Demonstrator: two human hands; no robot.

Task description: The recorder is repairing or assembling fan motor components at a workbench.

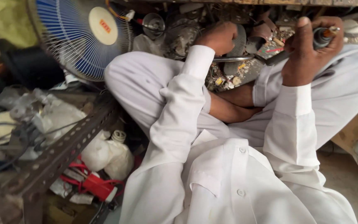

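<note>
White shirt; right hand grips screwdriver (fist closed).

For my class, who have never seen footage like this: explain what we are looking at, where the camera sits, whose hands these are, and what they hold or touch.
There is no machine here, only a person in white clothes sitting cross-legged. The single picture comes from a camera worn on that person's head, looking down, so the arms reach away from the viewer.

The right hand grips a dark tool handle, like a screwdriver or soldering iron; its tip is hidden. The left hand rests on a round metal part amid a heap of small parts and scraps in front of the knees. What the fingers do there cannot be seen.

Around the person: a blue fan with a wire guard at upper left, a rusty perforated metal bar below it, white bags, and a red object with wires.
</note>
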